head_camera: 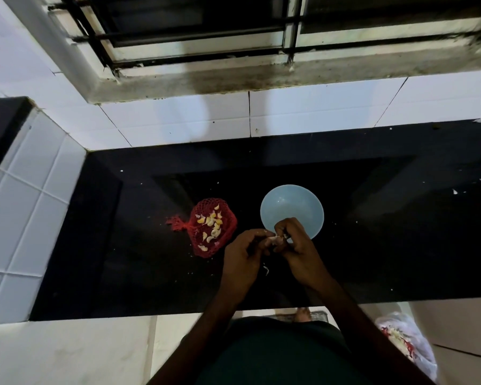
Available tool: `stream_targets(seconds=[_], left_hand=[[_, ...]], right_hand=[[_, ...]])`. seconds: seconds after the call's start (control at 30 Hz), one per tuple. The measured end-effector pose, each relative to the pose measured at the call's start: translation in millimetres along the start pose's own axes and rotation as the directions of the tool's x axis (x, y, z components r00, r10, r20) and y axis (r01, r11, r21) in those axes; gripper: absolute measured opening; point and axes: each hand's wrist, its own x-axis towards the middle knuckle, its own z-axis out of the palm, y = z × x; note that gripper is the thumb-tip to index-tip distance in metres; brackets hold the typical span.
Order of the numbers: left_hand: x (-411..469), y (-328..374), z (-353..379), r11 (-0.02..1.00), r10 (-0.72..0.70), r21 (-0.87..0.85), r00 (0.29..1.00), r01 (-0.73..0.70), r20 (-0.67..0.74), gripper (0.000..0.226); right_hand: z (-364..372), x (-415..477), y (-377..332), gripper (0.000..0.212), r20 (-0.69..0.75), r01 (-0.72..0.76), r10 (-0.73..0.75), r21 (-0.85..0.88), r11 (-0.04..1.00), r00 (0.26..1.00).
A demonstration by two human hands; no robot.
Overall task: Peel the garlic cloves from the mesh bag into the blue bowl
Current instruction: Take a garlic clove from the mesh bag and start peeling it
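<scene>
A red mesh bag (209, 227) lies flat on the black counter (122, 245), with several pale garlic cloves on it. To its right stands the blue bowl (291, 209), which looks empty inside. Just in front of the bowl's near rim, my left hand (243, 259) and my right hand (297, 250) meet. Both pinch one whitish garlic clove (275, 239) between their fingertips. Loose papery skin sticks out around the clove.
A strip of peel (266, 270) lies on the counter below my hands, and small white flecks are scattered about. White tiled wall and a barred window rise behind the counter. A plastic bag (408, 343) sits on the floor at lower right.
</scene>
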Motion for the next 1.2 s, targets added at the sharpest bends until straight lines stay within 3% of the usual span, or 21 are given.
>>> stream_targets(seconds=[0.27,0.37,0.47,0.57,0.73,0.97,1.1,1.2], left_hand=[[-0.2,-0.6,1.1,0.985,-0.141,-0.102,0.990,0.141,0.008,0.012],[0.3,0.5,-0.8,0.984,-0.152,-0.090,0.988,0.152,0.006,0.013],[-0.8,2.5,-2.3,0.991,-0.135,-0.021,0.991,0.135,-0.016,0.013],[-1.3,3.5,-0.1,0.994,-0.111,-0.009,0.994,0.111,-0.019,0.012],[-1.6,6.4,3.3,0.986,-0.164,-0.039,0.986,0.162,-0.029,0.010],[-2.6,9.3,11.1,0.894,-0.320,-0.316,0.946,0.319,0.049,0.015],[-5.9,9.1,12.9,0.805,-0.376,-0.454,0.920,0.383,0.110,0.018],[-2.9,7.3,7.5,0.826,-0.343,-0.444,0.934,0.348,0.095,0.019]], right_hand=[[-1.9,0.8,0.2,0.050,0.009,0.039,-0.039,-0.021,0.999,0.999],[-2.0,0.5,0.6,0.029,0.031,0.048,-0.046,-0.073,0.996,0.998],[-4.7,-0.3,-2.1,0.004,0.106,0.151,-0.127,-0.257,0.955,0.986],[-8.3,1.6,-0.6,0.025,0.098,0.171,-0.142,-0.459,0.872,0.985],[-2.3,1.0,3.3,0.039,0.053,0.160,-0.157,-0.569,0.806,0.986],[6.3,-3.8,9.3,0.054,-0.092,0.134,-0.229,-0.583,0.802,0.969],[7.6,-0.9,9.2,0.032,-0.109,0.148,-0.218,-0.449,0.881,0.970],[8.5,-5.4,4.1,0.015,-0.105,0.117,-0.154,-0.294,0.949,0.982]])
